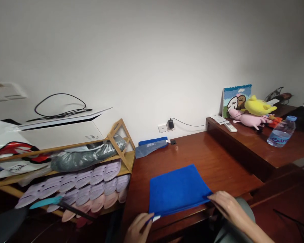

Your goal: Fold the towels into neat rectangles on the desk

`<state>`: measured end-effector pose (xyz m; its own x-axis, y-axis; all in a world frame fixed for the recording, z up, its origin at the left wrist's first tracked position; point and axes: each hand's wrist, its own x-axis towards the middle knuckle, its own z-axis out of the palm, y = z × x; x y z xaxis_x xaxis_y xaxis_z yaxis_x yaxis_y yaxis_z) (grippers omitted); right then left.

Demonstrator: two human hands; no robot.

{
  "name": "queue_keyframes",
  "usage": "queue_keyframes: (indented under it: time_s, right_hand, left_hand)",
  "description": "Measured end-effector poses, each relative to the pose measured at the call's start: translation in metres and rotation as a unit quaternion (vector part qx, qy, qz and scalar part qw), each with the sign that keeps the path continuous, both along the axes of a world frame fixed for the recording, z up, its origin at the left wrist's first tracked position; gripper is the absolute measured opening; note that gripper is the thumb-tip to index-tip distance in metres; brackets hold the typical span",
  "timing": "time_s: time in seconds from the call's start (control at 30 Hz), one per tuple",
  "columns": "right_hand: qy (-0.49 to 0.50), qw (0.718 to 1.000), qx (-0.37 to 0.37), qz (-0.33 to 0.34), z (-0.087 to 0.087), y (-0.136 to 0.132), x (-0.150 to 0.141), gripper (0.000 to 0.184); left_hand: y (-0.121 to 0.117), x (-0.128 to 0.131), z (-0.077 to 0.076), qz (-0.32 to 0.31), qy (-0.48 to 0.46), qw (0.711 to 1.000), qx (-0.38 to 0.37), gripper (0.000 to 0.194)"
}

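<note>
Left hand [138,229] cut off below, remote buttons [230,127] too small

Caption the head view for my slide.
Left hand and right hand touch a folded blue towel on a glossy wooden desk.

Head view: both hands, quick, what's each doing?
Left hand: closed, pinching near corner of blue towel.
Right hand: on towel's other corner; grip can't be told.

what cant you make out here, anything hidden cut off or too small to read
All from the head view:
The left hand: cut off by the bottom edge, wrist unseen.
The white tag at the blue towel: too small and blurred to read.
The remote control: buttons too small to tell.
The dark object behind the plush toys: blurred, partly hidden by them.
</note>
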<state>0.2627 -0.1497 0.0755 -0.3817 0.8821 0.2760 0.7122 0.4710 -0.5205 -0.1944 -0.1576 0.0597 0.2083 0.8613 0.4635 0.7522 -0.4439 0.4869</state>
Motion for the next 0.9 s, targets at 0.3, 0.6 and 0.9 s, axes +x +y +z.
queue_keyframes:
  time_s: [0.3,0.6,0.9]
  right_hand:
    - [-0.005,1.000,0.000,-0.006,0.140,0.068,0.070,0.041]
    - [-0.063,0.992,0.013,-0.108,0.156,0.232,0.119,0.025]
    - [0.040,0.967,0.135,-0.213,0.158,0.330,0.144,0.030]
  left_hand:
    - [0.114,0.035,0.164,-0.135,-0.071,0.967,-0.206,0.028]
    - [0.284,0.130,0.178,-0.161,-0.024,0.973,-0.163,0.034]
    - [0.371,0.182,0.170,-0.074,-0.021,0.997,0.025,0.028]
